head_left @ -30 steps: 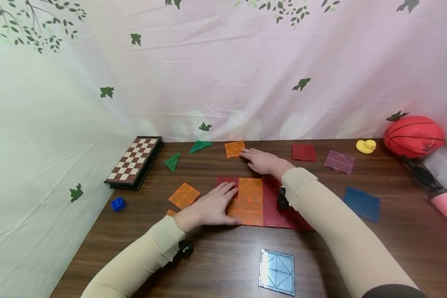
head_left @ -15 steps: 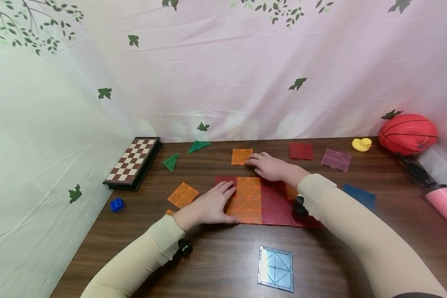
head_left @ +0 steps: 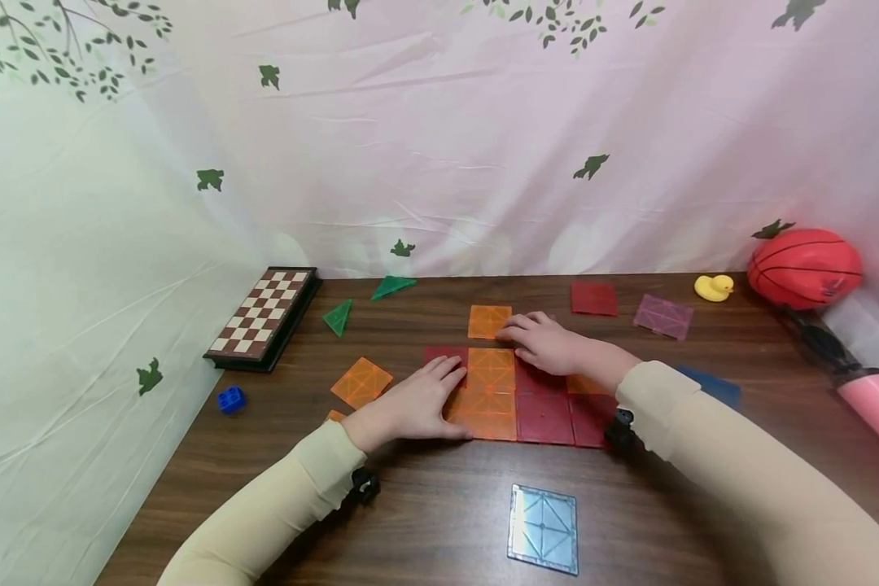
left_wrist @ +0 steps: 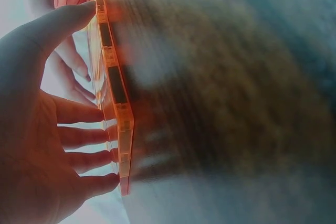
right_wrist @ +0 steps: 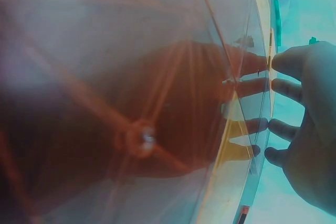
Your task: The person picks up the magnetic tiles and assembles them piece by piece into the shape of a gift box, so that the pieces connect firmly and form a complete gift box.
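In the head view a flat block of square magnetic tiles lies on the table, with orange tiles (head_left: 492, 415) to the left and dark red tiles (head_left: 544, 419) to the right. My left hand (head_left: 417, 403) rests spread over the block's left end, its fingers and thumb along the edges. The left wrist view shows those fingers reaching past the orange tile edge (left_wrist: 118, 87). Just behind the block lies a loose orange tile (head_left: 487, 323). My right hand (head_left: 549, 343) touches its right side with fingertips, fingers extended, while the palm hovers over the block's back red tiles.
A clear tile (head_left: 543, 529) lies in front. Around the block are an orange tile (head_left: 362, 382), green triangles (head_left: 338, 317), a red tile (head_left: 593, 298), a purple tile (head_left: 663, 316) and a blue tile (head_left: 710, 386). A chessboard (head_left: 264, 313), blue brick (head_left: 230, 399), duck (head_left: 714, 287) and ball (head_left: 804, 267) stand farther out.
My right hand has slid the loose orange tile rightward and toward me, from farther back to just behind the block, and the tile has turned straight. My left hand has stayed in place.
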`<state>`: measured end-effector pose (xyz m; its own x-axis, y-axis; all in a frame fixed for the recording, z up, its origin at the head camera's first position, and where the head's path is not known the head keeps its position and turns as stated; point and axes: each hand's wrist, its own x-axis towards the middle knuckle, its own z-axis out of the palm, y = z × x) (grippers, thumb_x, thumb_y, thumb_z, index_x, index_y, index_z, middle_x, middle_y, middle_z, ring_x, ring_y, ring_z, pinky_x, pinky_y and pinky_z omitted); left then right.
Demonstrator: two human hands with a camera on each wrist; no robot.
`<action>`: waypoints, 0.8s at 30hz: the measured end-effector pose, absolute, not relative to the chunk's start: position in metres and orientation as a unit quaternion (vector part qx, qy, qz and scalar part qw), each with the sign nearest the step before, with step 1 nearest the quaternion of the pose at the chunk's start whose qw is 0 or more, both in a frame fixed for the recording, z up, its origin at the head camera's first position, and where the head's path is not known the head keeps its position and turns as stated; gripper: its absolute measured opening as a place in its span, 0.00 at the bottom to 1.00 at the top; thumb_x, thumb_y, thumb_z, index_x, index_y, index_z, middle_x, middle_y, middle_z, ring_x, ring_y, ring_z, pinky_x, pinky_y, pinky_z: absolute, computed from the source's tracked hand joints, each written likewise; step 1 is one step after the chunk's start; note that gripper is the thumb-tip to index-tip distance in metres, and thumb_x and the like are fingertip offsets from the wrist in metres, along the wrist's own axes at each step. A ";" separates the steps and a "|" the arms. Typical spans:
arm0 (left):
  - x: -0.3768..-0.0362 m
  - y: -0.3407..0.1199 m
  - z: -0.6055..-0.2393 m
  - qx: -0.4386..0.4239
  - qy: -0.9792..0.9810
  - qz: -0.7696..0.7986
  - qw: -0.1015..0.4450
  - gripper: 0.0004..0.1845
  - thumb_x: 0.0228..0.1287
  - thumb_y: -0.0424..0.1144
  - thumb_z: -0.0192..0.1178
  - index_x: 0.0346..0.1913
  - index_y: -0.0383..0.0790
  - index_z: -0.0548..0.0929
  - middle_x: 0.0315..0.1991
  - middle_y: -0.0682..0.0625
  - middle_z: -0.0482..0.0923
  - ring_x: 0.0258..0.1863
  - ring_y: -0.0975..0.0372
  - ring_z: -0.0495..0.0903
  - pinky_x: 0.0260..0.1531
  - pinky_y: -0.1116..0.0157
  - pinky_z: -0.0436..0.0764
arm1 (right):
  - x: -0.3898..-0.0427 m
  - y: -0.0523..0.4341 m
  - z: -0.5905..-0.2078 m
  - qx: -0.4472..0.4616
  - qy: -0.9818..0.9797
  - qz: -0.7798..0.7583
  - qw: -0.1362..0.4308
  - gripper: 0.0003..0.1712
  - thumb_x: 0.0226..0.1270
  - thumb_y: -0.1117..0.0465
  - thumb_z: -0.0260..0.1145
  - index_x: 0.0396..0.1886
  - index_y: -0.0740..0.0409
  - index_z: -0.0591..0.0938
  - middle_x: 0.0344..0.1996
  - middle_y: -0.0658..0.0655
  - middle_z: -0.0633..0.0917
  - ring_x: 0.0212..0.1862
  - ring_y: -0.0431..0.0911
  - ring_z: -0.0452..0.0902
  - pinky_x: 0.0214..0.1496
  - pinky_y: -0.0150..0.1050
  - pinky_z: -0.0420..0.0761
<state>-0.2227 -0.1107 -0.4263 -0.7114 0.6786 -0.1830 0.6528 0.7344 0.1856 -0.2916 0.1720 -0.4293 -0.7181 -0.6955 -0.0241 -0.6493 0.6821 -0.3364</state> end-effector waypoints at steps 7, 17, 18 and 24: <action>-0.222 -0.111 -0.426 0.359 0.924 0.058 0.122 0.55 0.61 0.71 0.61 0.78 0.35 0.62 0.79 0.40 0.54 0.78 0.47 0.53 0.74 0.54 0.59 | -0.283 0.176 -0.428 -0.384 0.907 -0.155 0.078 0.24 0.79 0.63 0.58 0.71 0.57 0.74 0.69 0.64 0.70 0.70 0.67 0.59 0.70 0.69 0.59; -0.221 -0.109 -0.426 0.358 0.924 0.057 0.122 0.54 0.61 0.71 0.61 0.78 0.34 0.62 0.80 0.40 0.54 0.78 0.48 0.52 0.73 0.54 0.59 | -0.268 0.195 -0.429 -0.381 0.900 -0.199 0.075 0.28 0.75 0.61 0.64 0.72 0.59 0.72 0.71 0.69 0.66 0.73 0.68 0.55 0.71 0.68 0.58; -0.221 -0.110 -0.426 0.358 0.924 0.057 0.121 0.54 0.61 0.71 0.62 0.78 0.34 0.62 0.80 0.40 0.54 0.78 0.47 0.52 0.73 0.54 0.59 | -0.265 0.199 -0.429 -0.373 0.902 -0.205 0.077 0.29 0.75 0.59 0.65 0.73 0.58 0.72 0.72 0.68 0.66 0.73 0.68 0.55 0.71 0.68 0.59; -0.221 -0.112 -0.426 0.360 0.923 0.062 0.119 0.54 0.61 0.70 0.62 0.78 0.34 0.61 0.80 0.40 0.53 0.79 0.47 0.51 0.74 0.54 0.57 | -0.248 0.224 -0.430 -0.340 0.910 -0.220 0.090 0.37 0.72 0.45 0.68 0.76 0.52 0.70 0.75 0.65 0.63 0.74 0.66 0.53 0.67 0.68 0.65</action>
